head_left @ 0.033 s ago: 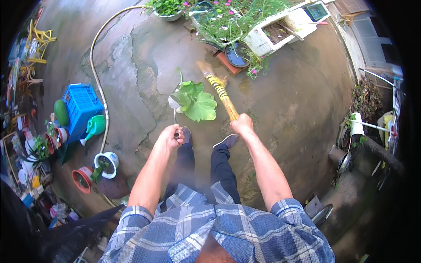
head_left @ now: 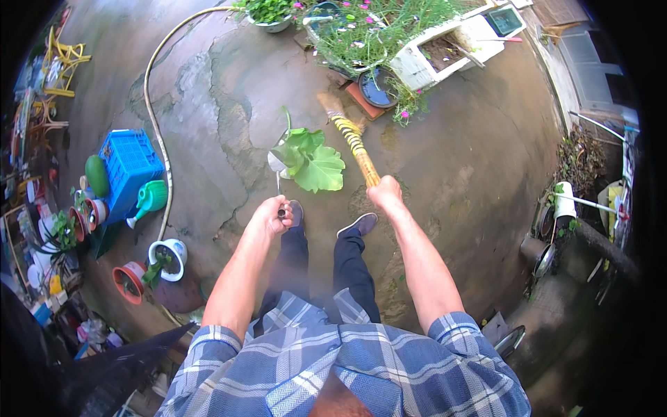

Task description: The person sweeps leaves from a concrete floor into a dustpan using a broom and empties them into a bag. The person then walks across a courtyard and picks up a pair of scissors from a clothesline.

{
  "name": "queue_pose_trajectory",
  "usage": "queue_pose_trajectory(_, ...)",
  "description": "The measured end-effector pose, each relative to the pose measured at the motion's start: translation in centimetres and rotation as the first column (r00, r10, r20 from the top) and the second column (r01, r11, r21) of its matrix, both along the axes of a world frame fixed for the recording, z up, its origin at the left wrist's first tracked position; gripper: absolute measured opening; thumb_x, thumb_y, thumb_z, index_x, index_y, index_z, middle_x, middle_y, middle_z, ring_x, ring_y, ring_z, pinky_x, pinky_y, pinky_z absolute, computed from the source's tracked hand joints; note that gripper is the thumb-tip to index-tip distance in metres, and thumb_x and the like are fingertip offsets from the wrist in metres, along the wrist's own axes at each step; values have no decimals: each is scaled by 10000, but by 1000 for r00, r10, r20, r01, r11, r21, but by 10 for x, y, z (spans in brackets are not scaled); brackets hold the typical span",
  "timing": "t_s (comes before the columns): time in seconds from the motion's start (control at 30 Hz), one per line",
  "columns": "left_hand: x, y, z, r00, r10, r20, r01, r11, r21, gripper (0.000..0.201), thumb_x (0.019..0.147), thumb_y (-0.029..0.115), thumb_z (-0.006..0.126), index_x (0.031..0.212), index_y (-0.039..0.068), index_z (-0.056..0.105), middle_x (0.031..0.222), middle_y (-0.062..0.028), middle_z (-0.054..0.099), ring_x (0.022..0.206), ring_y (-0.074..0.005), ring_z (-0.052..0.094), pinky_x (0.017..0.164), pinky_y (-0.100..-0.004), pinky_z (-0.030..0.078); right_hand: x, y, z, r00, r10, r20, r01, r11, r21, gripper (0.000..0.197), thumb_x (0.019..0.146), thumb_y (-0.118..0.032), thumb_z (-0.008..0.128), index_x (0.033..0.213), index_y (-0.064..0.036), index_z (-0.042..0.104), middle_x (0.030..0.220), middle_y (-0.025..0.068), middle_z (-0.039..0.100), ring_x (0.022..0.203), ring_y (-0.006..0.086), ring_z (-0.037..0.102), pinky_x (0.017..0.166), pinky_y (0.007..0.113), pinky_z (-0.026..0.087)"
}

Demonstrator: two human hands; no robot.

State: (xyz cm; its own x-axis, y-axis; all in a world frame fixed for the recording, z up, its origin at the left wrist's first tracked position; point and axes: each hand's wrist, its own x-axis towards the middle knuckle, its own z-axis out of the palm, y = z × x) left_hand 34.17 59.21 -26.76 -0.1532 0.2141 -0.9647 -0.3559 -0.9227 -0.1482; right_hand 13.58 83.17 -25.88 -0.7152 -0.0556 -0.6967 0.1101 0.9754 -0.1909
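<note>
My left hand [head_left: 271, 214] is closed around the dark handle of a slim metal-shafted scoop [head_left: 275, 162], its pale blade partly hidden. Large green leaves [head_left: 318, 167] with a stem lie over the blade, in front of my feet. My right hand [head_left: 385, 190] grips the near end of a short hand broom [head_left: 353, 144], wrapped in yellow and black bands. The broom's bristly far end is blurred and points away, just right of the leaves. Both arms reach forward over the wet concrete ground.
A hose [head_left: 147, 97] curves along the left. Nearby are a blue crate [head_left: 132, 167], a green watering can [head_left: 151, 199], a white pot [head_left: 178, 259] and a reddish pot [head_left: 129, 283]. Flowering plants [head_left: 375, 35] and a white planter [head_left: 415, 66] stand ahead.
The broom's far end has shifted very slightly to the right. Both hands keep their grips, and the leaves look almost unchanged.
</note>
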Motion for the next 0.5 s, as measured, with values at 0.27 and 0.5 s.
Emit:
queue_pose_trajectory(0.27,-16,10,3,992,-123,-30,120,989,-87,179,921,173,481,758,99,465,576,-3,422,442,-124,370,389,-269,265,49,-62,-15,985,109,134,-107,994,-19,279,794,-177,677,1004,5,672,1070,238,671,1043,364,650,877,431,534)
queue_pose_trajectory(0.5,25,-14,34,967,-60,-247,48,997,-55,176,879,120,502,709,85,468,588,-20,435,465,-147,393,392,-289,290,134,-57,54,901,331,280,-342,940,-11,285,773,-158,676,1017,-11,685,1056,207,683,1019,362,656,875,445,534)
